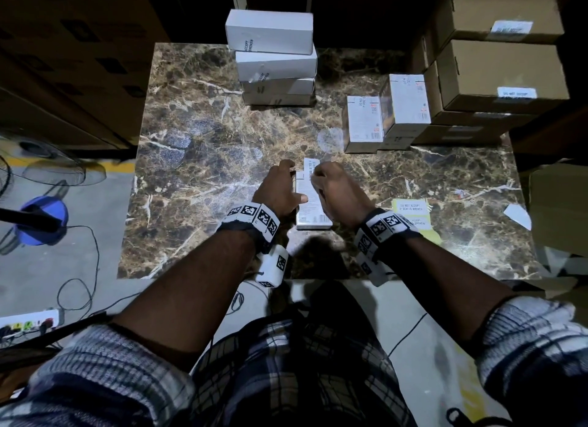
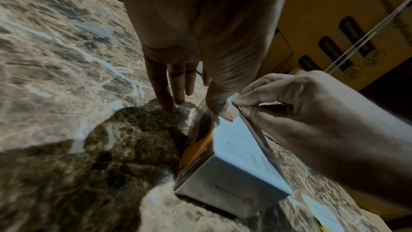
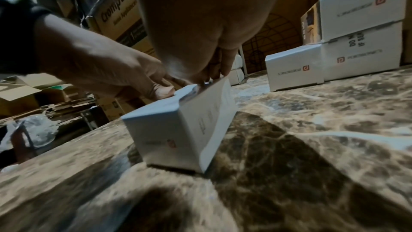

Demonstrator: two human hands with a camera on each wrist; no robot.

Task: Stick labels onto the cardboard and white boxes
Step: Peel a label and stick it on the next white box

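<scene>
Your left hand (image 1: 280,188) steadies a small white box (image 1: 313,215) that lies on the marble table (image 1: 203,146) just in front of you: the thumb presses on the box's top face near its far end, while the other fingers (image 2: 166,91) reach down straight to the table along the box's left side. Your right hand (image 1: 337,191) is curled, its fingertips pinching a white label (image 1: 311,169) at the far end of the same box; printed text shows on the strip, and it stands up past the box's far edge. In the right wrist view the label (image 3: 219,94) runs along the box's top right edge, but you cannot tell how much of it is already stuck down. To your right, on the table, lies a yellow label sheet (image 1: 410,207) printed "DO NOT ACCEPT IF SEAL IS BROKEN", well apart from the box. Farther right rests a loose white scrap (image 1: 518,215). At the table's far edge stands a stack of white boxes (image 1: 273,57), and at the far right a group of smaller white boxes (image 1: 386,115) sits just beside stacked cardboard boxes (image 1: 496,73) that carry white labels.
</scene>
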